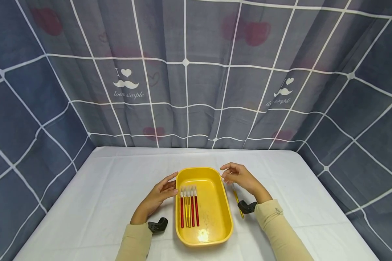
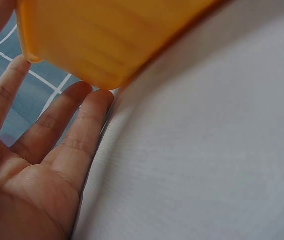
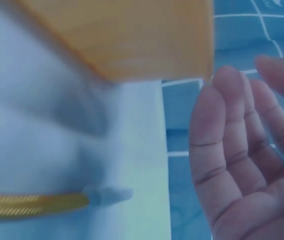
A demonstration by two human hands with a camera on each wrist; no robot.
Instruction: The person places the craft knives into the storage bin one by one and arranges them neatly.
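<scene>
A yellow plastic tray (image 1: 215, 206) stands on the white table. Along its left half, several slim sticks (image 1: 192, 210) with red or gold barrels and pale tips lie side by side. My left hand (image 1: 158, 194) is at the tray's left side, fingers extended; in the left wrist view the fingertips (image 2: 97, 97) meet the tray's wall (image 2: 102, 45). My right hand (image 1: 243, 177) hovers by the tray's upper right corner, holding nothing, its fingers slightly bent beside the wall (image 3: 146, 45) in the right wrist view. A gold stick (image 1: 236, 198) with a pale tip lies below that hand.
White cloth covers the table (image 1: 124, 181). A dark grey curtain (image 1: 199, 87) with white grid lines surrounds it at the back and both sides. Black wrist devices (image 1: 158, 225) sit on both forearms.
</scene>
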